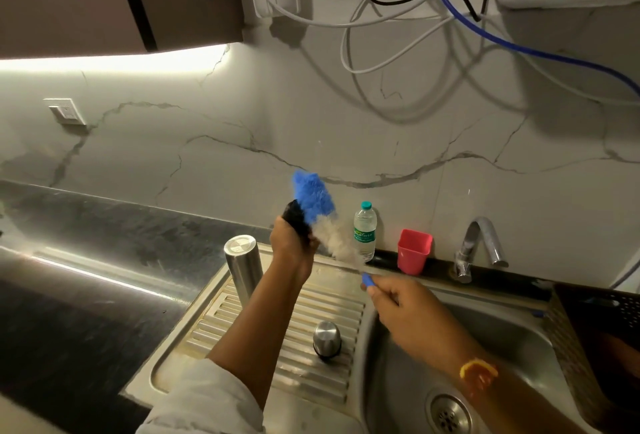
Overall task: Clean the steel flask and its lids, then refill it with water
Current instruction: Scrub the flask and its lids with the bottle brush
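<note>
Okay, we're mid-scrub on a lid. The left hand is raised over the drainboard, fingers wrapped round a small black lid. The right hand pinches the handle end of a long brush and runs its blue and white bristles across that lid. The bristles are smeared with motion blur, so I'd call this active brushing.

The steel flask stands upright on the drainboard at nine o'clock from the left hand, with nobody touching it. I can't tell whether it's mouth-up or upended to drain, or whether it has been washed yet. Down at five o'clock from the left hand, a domed steel cap sits on the ribs of the drainboard, well apart from the flask. It's either done or waiting its turn, and I can't see which.

Over at two o'clock from the right hand is the tap, with no stream visible, and the sink below it. A plastic water bottle and a red cup stand along the back ledge.

My read is that we're somewhere in the middle of the cleaning. This lid needs finishing and rinsing, and perhaps the cap too. The refill hasn't begun, because the flask is nowhere near a water source.
</note>
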`<act>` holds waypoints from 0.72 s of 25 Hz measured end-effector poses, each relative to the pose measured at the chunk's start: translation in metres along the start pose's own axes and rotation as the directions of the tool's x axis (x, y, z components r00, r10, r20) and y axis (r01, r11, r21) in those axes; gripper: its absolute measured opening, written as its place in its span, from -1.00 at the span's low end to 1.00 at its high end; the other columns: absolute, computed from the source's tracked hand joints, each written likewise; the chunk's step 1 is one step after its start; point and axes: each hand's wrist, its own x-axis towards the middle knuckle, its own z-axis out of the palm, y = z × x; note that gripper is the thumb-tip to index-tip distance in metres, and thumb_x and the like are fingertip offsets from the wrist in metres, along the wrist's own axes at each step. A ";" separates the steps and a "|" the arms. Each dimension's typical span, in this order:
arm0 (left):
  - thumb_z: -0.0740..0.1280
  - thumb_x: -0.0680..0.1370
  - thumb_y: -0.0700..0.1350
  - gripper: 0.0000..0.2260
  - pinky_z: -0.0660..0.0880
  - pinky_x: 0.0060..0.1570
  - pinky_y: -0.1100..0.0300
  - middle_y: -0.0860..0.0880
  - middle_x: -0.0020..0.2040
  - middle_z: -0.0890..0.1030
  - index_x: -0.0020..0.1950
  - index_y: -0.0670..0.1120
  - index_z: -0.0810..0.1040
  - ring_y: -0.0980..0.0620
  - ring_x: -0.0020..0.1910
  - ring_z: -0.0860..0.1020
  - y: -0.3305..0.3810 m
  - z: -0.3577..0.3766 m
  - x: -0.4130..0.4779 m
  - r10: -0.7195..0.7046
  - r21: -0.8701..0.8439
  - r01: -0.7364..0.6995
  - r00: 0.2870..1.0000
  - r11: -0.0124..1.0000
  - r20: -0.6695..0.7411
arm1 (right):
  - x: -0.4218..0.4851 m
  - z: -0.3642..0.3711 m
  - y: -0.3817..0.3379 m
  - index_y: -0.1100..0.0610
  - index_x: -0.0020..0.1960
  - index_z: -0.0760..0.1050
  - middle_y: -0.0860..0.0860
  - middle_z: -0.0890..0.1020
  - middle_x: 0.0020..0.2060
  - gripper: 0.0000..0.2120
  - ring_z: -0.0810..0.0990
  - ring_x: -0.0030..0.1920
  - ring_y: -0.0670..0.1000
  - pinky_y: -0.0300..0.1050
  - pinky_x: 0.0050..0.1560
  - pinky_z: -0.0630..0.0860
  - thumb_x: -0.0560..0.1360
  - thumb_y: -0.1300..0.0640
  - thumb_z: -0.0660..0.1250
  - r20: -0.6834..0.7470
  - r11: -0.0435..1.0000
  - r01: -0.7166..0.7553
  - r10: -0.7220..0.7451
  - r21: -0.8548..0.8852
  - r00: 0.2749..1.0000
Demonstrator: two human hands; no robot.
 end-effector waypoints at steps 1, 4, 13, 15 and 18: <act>0.14 0.62 -0.03 -0.73 0.38 -0.29 0.20 -0.08 -0.25 0.53 0.18 -0.13 0.52 0.03 -0.34 0.45 -0.006 0.005 -0.006 -0.008 0.045 0.008 1.000 0.999 0.015 | 0.006 -0.005 -0.003 -0.05 0.07 0.57 -0.07 0.47 -0.38 -0.78 0.42 -0.39 -0.13 -0.27 -0.39 0.34 0.67 -0.03 0.15 -0.026 0.999 -0.019 0.020 0.034 0.999; 0.13 0.62 -0.06 -0.76 0.35 -0.38 0.21 -0.06 -0.30 0.53 0.12 -0.13 0.53 0.06 -0.40 0.42 -0.009 0.010 -0.012 -0.023 0.076 0.023 1.000 0.997 0.005 | 0.006 -0.009 -0.003 -0.05 0.07 0.57 -0.03 0.49 -0.34 -0.78 0.43 -0.35 -0.11 -0.25 -0.36 0.37 0.67 -0.03 0.15 -0.019 0.998 -0.030 0.030 0.047 0.999; 0.08 0.61 0.00 -0.70 0.15 -0.52 0.25 -0.02 -0.41 0.29 -0.21 -0.08 0.47 0.08 -0.50 0.26 0.000 0.000 -0.015 -0.161 0.163 0.136 0.976 0.977 0.149 | 0.021 -0.033 0.008 -0.04 0.12 0.59 -0.06 0.46 -0.37 -0.76 0.40 -0.37 -0.12 -0.25 -0.36 0.32 0.67 -0.03 0.15 -0.079 0.997 -0.017 0.011 -0.075 0.997; 0.08 0.60 0.01 -0.63 0.12 -0.53 0.25 -0.01 -0.44 0.26 -0.35 -0.06 0.45 0.08 -0.52 0.23 0.005 -0.002 -0.013 -0.182 0.114 0.167 0.973 0.979 0.142 | 0.022 -0.033 0.013 -0.05 0.19 0.57 -0.04 0.50 -0.34 -0.76 0.43 -0.35 -0.12 -0.25 -0.35 0.35 0.66 -0.03 0.16 -0.094 0.995 0.007 -0.017 -0.102 0.995; 0.10 0.60 0.01 -0.64 0.10 -0.54 0.26 0.01 -0.45 0.24 -0.35 -0.05 0.44 0.08 -0.55 0.21 0.013 -0.004 -0.010 -0.191 0.033 0.189 0.974 0.981 0.122 | 0.015 -0.021 0.012 0.03 0.17 0.58 0.01 0.57 -0.29 -0.76 0.47 -0.36 -0.13 -0.25 -0.33 0.42 0.66 -0.01 0.18 -0.051 0.993 0.041 -0.047 -0.110 0.998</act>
